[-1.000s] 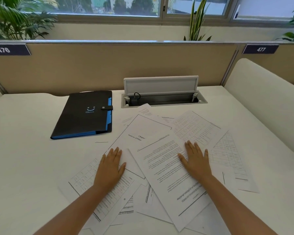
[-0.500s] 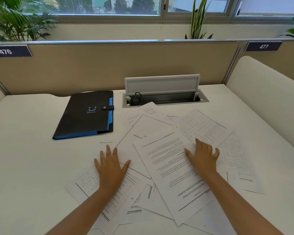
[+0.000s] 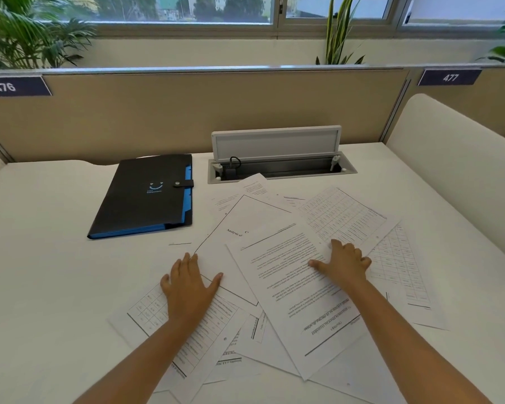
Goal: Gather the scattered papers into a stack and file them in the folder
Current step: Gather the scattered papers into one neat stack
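- White flat counter (image 3: 41, 272) carries a loose spread of white printed paper sheets (image 3: 277, 223), overlapping at different angles, not stacked
- Sheets lie centre to right of the counter; some show ruled tables, others blocks of text; the topmost long text page (image 3: 298, 301) runs diagonally across the middle of the pile
- Left hand (image 3: 188, 285) lies palm down, fingers spread and flat, resting on a table-printed sheet (image 3: 158, 313) at the near-left edge of the spread; fingertips reach the lower corner of a title page (image 3: 254, 220); nothing gripped
- Right hand (image 3: 343, 262) rests on the right edge of the long text page, thumb stretched flat on the page, fingers curled down at the border where a gridded sheet (image 3: 344, 217) begins; whether it pinches a sheet cannot be told
- Black rectangular expanding folder with blue inner dividers (image 3: 146, 196) lies flat on the counter, far left of the papers, apart from them; strap snapped across its right edge, closed
- Grey recessed cable tray with raised white lid (image 3: 276, 147) sits at the back of the counter; the farthest sheet's corner touches its front rim
- Beige partition panel (image 3: 187, 112) stands behind the counter
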The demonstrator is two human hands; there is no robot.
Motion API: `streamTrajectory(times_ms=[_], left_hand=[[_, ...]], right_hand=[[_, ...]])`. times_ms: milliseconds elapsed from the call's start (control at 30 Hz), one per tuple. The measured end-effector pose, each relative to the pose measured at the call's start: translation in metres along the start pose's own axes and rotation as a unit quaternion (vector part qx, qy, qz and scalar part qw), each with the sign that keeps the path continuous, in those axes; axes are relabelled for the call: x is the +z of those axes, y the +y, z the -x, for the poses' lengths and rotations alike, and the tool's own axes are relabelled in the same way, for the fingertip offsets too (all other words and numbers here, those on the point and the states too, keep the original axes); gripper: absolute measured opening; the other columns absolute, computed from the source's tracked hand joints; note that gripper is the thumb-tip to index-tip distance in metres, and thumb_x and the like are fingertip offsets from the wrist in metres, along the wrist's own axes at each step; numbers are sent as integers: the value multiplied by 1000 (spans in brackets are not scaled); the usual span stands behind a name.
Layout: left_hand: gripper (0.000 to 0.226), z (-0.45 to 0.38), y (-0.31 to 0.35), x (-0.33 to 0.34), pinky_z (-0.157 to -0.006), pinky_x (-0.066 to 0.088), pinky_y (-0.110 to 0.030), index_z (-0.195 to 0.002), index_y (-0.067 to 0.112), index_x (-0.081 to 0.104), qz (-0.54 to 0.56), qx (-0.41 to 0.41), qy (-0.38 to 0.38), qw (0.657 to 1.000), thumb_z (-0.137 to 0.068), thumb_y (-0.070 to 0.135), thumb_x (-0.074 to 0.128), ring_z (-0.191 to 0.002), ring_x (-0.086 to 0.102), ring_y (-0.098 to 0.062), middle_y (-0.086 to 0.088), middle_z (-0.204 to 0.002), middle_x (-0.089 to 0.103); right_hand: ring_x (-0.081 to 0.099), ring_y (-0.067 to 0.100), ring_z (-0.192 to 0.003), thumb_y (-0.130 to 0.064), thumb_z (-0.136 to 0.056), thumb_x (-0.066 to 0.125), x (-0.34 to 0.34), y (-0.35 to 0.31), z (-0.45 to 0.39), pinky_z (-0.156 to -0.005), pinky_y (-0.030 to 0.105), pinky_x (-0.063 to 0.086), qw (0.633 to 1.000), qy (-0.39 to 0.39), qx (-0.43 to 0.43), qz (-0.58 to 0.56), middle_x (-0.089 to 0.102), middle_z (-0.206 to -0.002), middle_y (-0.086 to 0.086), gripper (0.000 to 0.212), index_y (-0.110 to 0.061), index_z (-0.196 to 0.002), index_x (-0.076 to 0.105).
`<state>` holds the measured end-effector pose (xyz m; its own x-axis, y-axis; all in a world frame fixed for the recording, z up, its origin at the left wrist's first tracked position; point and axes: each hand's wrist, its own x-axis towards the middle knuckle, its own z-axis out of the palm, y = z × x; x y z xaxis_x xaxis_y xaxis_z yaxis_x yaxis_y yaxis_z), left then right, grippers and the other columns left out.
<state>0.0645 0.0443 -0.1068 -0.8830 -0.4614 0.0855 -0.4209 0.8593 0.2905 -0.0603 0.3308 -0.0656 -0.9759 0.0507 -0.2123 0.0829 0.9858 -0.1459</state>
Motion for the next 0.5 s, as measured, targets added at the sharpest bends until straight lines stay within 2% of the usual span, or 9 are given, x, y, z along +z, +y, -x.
streamTrajectory(times_ms=[67,133,233,333,400,467,500], left_hand=[[77,0,0,-1,-112,18,-49,-143,14,25,3,1,0,1000,-85,62,38,-140,23,-25,-7,-151,30],[74,0,1,-2,-112,18,-50,-142,13,26,12,4,5,1000,-85,60,39,-138,27,-25,-8,-147,35],[72,2,2,-2,-113,18,-51,-140,13,30,22,17,18,999,-86,60,38,-134,33,-25,-8,-141,43],[89,3,1,-6,-113,13,-48,-139,14,36,47,40,29,998,-77,75,14,-131,39,-24,-8,-136,49],[98,4,1,-7,-114,10,-46,-137,15,39,64,70,27,995,-71,79,4,-129,41,-21,-5,-135,51],[91,6,3,-8,-114,14,-44,-134,16,43,77,115,18,990,-75,76,9,-125,46,-19,-3,-130,55],[88,7,4,-9,-113,17,-42,-132,15,47,81,145,16,986,-78,75,10,-120,50,-18,-2,-125,59]], right_hand=[[43,31,-120,-70,-72,56,-3,-2,-1,-99,44,28,999,-21,10,-26,50,-129,12,88,-17,-137,30],[51,28,-114,-59,-79,59,-5,-3,-1,-98,42,28,997,-34,5,-73,58,-122,9,73,-17,-134,36],[55,29,-113,-41,-87,58,-6,-7,-1,-98,42,41,974,-20,-18,-223,58,-125,12,56,-9,-131,44],[53,30,-114,-30,-91,56,-8,-15,3,-93,36,46,937,13,-6,-348,54,-130,17,52,-1,-132,43],[56,25,-102,-26,-92,54,-6,-20,6,-82,30,45,925,22,16,-380,56,-127,15,46,-2,-130,43],[53,20,-91,-26,-92,54,-3,-23,9,-74,29,42,921,17,28,-389,58,-123,14,44,-3,-128,43],[54,22,-92,-28,-91,54,-2,-24,11,-73,29,42,921,12,30,-388,58,-122,14,45,-3,-127,42]])
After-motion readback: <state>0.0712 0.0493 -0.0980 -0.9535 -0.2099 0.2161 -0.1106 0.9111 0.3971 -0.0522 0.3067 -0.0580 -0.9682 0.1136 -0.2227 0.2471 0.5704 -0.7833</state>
